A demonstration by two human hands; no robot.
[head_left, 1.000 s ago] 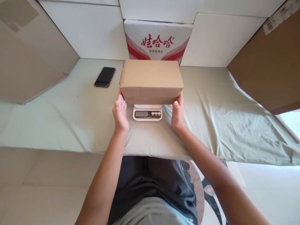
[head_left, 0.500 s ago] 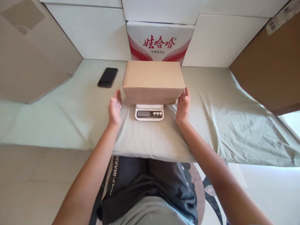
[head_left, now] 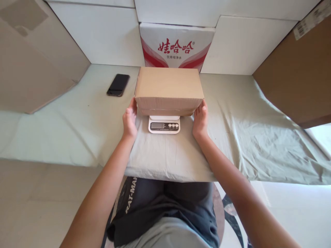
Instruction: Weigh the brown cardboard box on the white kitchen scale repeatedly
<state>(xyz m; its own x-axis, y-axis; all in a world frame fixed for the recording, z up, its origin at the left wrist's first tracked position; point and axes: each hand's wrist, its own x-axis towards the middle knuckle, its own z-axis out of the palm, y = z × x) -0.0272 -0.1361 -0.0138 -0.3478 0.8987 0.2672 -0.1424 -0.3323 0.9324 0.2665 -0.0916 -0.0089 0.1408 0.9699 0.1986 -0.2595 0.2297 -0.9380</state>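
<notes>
A closed brown cardboard box (head_left: pixel 169 82) rests on a small white kitchen scale (head_left: pixel 164 127), covering its platform. The scale's grey display and round buttons show in front of the box. At the box's left side is my left hand (head_left: pixel 130 119), its fingers against the lower edge and partly hidden behind the corner. My right hand (head_left: pixel 200 119) holds the opposite side the same way, thumb towards me and fingers along the cardboard. The box sits between both palms.
A black phone (head_left: pixel 118 85) lies on the pale green cloth (head_left: pixel 64 137) left of the box. Behind stands a white carton with red lettering (head_left: pixel 177 46). Big brown cartons flank the surface, one at left (head_left: pixel 38 58) and one at right (head_left: pixel 297 72).
My left hand has moved right, from beside the box to touching its side. My right hand has shifted slightly inward. The box and scale stay in place.
</notes>
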